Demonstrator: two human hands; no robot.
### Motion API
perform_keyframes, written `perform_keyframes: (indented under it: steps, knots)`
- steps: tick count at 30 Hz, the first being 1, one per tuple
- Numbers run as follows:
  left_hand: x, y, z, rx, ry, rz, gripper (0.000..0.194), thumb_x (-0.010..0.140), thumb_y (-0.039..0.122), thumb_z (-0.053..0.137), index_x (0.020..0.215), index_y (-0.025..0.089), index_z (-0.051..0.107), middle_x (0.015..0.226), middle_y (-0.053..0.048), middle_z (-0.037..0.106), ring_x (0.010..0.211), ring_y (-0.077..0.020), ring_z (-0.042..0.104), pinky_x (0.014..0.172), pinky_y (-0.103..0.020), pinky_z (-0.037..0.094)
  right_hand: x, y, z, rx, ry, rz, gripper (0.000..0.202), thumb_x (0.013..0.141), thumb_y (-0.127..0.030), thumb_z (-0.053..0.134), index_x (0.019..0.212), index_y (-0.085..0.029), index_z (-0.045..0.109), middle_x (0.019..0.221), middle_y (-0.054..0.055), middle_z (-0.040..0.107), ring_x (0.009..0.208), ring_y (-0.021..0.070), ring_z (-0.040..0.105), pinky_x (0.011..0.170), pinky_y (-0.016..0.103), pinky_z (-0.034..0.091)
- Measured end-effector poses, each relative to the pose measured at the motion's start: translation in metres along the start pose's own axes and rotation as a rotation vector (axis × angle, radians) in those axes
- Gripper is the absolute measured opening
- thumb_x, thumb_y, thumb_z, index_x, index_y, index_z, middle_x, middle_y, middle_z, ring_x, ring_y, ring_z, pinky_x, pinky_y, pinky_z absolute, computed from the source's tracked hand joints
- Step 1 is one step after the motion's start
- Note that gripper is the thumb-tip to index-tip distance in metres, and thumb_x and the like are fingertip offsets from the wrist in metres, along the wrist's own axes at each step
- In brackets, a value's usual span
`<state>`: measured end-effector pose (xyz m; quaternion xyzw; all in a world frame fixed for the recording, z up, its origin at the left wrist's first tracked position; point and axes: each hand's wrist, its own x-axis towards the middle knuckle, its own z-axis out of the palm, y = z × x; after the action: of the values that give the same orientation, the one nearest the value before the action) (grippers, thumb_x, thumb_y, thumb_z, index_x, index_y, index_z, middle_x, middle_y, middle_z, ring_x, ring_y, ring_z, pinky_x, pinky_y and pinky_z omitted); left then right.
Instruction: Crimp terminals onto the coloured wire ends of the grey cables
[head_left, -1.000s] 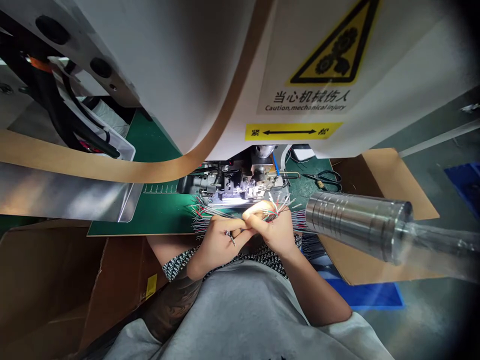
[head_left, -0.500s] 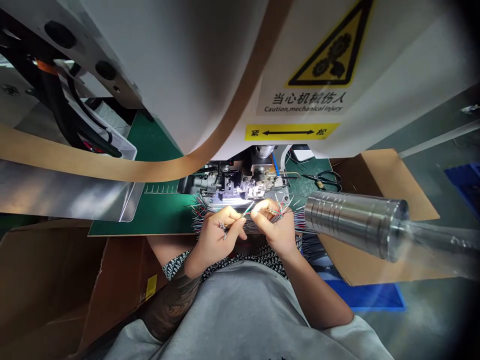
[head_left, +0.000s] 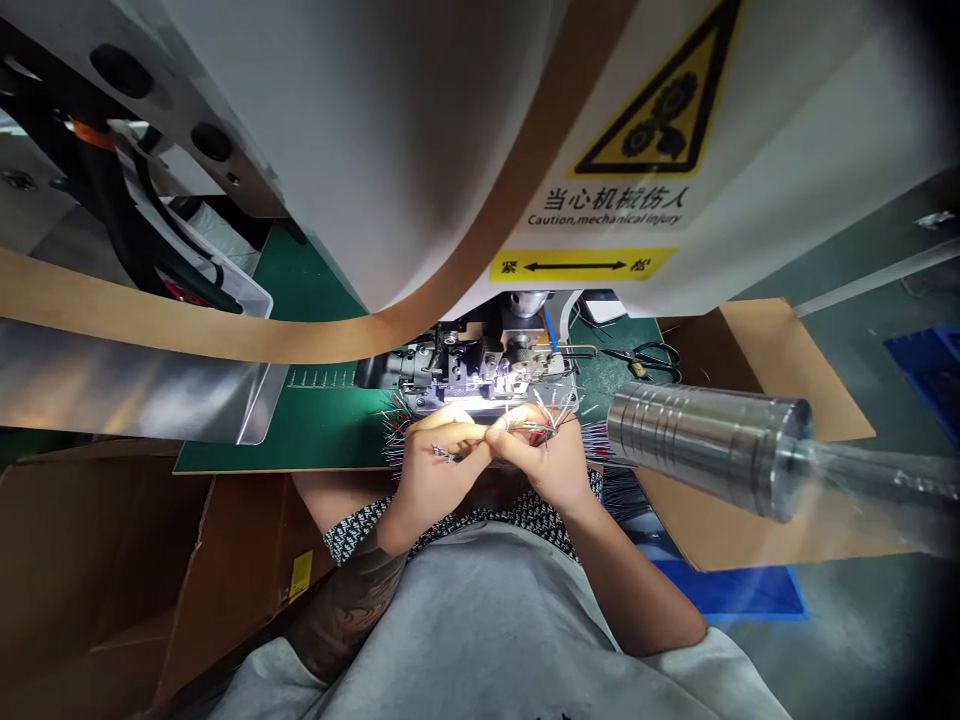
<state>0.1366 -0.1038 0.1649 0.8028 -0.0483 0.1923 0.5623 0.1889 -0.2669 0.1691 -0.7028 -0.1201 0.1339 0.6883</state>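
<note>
Head view: left hand (head_left: 427, 470) and right hand (head_left: 544, 455) pinched wires (head_left: 536, 428), fingers apparently closed on them, before the press (head_left: 484, 370).

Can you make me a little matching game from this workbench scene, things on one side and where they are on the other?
Things:
1. scissors
2. warning sign
3. bundle of wires
4. metal cylinder

Places:
A. in the right hand
B. sticking out at the right, over the cardboard
C. on the green mat, right of the machine head
D. on the white machine cover, up top

Pairs: 1-C, 2-D, 3-A, 4-B
</note>
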Motion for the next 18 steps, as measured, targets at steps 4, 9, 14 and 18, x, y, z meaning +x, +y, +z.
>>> perform_keyframes:
  steps: [4,9,14,18]
  knots:
    - [-0.002,-0.003,0.002,0.001,-0.027,-0.086,0.018,0.098,0.021,0.078,0.081,0.018,0.077,0.074,-0.001,0.070,0.062,-0.0135,0.065,0.057,-0.027,0.051,-0.003,0.007,-0.004,-0.018,0.121,-0.004,0.027,0.097,-0.045,0.079,0.087,-0.020,0.084,0.062,0.002,0.060,0.068,0.0210,0.063,0.076,0.041,0.060]
    - [0.000,-0.002,0.002,-0.036,-0.063,-0.111,0.021,0.102,0.021,0.074,0.082,0.018,0.071,0.063,0.003,0.067,0.052,-0.0121,0.062,0.053,-0.028,0.049,-0.002,0.014,-0.004,-0.057,0.143,-0.006,0.028,0.097,-0.045,0.081,0.091,-0.018,0.085,0.054,-0.002,0.050,0.052,0.0140,0.041,0.053,0.033,0.041]
    - [0.008,0.001,0.005,0.037,-0.077,0.040,0.029,0.097,0.015,0.076,0.070,0.018,0.068,0.068,0.001,0.067,0.065,-0.0143,0.062,0.063,-0.032,0.049,0.003,0.014,-0.001,-0.020,0.194,0.024,0.038,0.095,-0.051,0.081,0.073,-0.021,0.074,0.054,-0.001,0.054,0.048,0.0125,0.040,0.046,0.031,0.029]
    - [0.010,-0.003,0.006,0.042,-0.030,0.055,0.026,0.095,0.013,0.077,0.071,0.017,0.070,0.074,0.000,0.072,0.066,-0.0143,0.064,0.063,-0.031,0.050,0.008,0.009,0.000,-0.049,0.188,0.022,0.040,0.088,-0.055,0.085,0.069,-0.023,0.073,0.058,0.002,0.061,0.054,0.0158,0.052,0.056,0.033,0.046]
